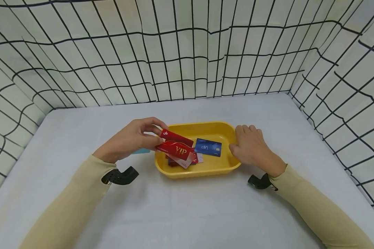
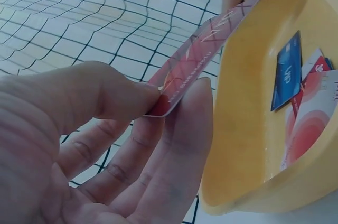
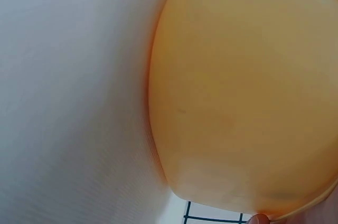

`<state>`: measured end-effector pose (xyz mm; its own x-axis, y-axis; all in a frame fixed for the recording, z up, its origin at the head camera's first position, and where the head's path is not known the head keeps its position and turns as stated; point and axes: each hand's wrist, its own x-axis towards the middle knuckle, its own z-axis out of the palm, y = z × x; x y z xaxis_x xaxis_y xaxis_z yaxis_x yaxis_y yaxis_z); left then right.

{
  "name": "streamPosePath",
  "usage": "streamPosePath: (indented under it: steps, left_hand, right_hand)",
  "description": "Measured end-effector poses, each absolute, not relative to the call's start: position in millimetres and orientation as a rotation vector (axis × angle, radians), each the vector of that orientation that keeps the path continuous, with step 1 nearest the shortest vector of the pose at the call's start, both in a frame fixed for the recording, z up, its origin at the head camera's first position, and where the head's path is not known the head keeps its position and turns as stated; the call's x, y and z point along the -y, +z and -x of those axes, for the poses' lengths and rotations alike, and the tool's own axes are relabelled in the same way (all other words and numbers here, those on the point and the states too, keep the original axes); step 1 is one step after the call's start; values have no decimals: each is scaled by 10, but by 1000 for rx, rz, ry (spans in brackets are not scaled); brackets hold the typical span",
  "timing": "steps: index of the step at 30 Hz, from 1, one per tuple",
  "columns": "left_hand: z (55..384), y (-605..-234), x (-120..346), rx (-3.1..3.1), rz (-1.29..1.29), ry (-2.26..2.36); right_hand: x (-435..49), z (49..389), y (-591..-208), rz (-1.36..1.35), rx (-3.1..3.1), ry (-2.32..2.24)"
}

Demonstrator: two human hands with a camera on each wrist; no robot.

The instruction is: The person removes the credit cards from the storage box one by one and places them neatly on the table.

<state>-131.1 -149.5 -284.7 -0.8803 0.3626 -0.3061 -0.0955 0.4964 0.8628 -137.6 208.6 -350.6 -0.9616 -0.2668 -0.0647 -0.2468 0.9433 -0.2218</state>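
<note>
red "VIP" card (image 1: 176, 149) in left hand (image 1: 132, 136), blue "VIP" card (image 1: 207, 147)

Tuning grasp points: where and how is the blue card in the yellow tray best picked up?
Probably pinch the blue card across its two long edges, from above, near the end closest to the right hand. Bare floor of the yellow tray lies around that end; the opposite end crowds other cards, and the tray's raised walls hinder a sideways approach.
</note>
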Motion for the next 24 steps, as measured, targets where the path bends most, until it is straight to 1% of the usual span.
streamPosePath:
  steps: [9,24]
  left_hand:
    - [1276,-2905,1575,-2286,-156,1456]
    - [1206,-2936,1866,-2266,-44,1604]
  right_hand:
    - [-2087,1376,-3492,390,-3001,-318]
    - [-2089,1379,-3506,387,-2998,-325]
